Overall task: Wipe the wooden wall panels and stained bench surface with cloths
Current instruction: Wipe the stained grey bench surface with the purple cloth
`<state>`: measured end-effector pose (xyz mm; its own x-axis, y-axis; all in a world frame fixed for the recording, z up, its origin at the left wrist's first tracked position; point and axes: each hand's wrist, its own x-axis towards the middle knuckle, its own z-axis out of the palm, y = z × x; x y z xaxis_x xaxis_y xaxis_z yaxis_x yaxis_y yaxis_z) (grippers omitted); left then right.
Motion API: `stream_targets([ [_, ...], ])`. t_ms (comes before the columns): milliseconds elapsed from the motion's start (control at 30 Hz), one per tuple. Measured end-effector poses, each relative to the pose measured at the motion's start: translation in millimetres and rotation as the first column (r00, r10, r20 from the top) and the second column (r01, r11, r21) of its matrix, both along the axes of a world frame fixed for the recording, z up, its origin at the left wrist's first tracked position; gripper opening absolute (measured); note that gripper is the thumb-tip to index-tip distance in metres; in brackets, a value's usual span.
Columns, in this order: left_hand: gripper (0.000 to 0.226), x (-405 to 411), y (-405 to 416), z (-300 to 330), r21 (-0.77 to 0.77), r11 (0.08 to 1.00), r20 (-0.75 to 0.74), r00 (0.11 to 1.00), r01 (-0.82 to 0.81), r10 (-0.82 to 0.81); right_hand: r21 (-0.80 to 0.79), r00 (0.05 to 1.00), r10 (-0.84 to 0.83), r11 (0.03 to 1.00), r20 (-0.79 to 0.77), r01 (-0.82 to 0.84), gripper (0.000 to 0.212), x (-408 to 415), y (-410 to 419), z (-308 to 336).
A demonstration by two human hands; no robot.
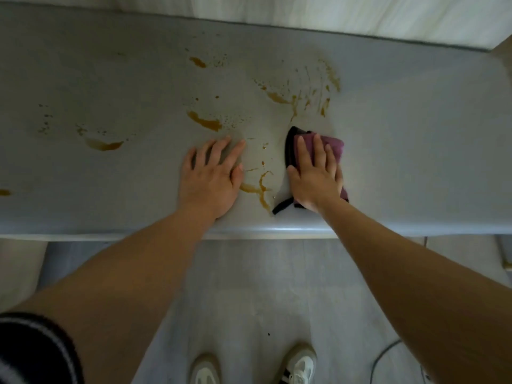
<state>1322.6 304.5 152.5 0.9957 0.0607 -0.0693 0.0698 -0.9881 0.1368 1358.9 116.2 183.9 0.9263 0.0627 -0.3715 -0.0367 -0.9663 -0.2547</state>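
Your right hand presses flat, fingers straight, on the purple cloth at the bench near edge, right of centre. Your left hand rests spread and empty beside it. Between the 2 lies a wet brown stain; a loose sweep could smear it onto your left hand or over the near edge to the floor.

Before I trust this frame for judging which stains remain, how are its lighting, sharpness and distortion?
Head view: dim, flat light, corners darker; wide-angle lens bows the bench edge; soft overall, yet the brown stains read clearly; right hand on the purple cloth and left hand are slightly blurred.
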Motion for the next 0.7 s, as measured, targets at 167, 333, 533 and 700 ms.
stream_targets([
  [167, 0.048, 8, -10, 25, -0.002, 1.0, -0.079, 0.997, -0.007, 0.007, 0.317, 0.993, -0.113, 0.942, -0.015, 0.112, 0.041, 19, -25, 29],
  [333, 0.036, 28, -82, 48, -0.242, 0.95, 0.051, 0.975, -0.198, 0.216, 0.375, 0.96, -0.237, 0.912, 0.147, 0.168, 0.035, 27, -66, 36],
  [533, 0.047, 41, -171, 33, -0.227, 0.974, 0.04, 0.999, 0.003, 0.006, 0.359, 0.964, -0.171, 0.929, 0.202, 0.09, 0.035, 41, -112, 29],
  [700, 0.064, 43, -174, 6, -0.037, 0.999, 0.023, 0.999, 0.024, -0.024, 0.222, 0.966, -0.043, 0.975, 0.254, -0.015, 0.037, 60, -145, 18],
])
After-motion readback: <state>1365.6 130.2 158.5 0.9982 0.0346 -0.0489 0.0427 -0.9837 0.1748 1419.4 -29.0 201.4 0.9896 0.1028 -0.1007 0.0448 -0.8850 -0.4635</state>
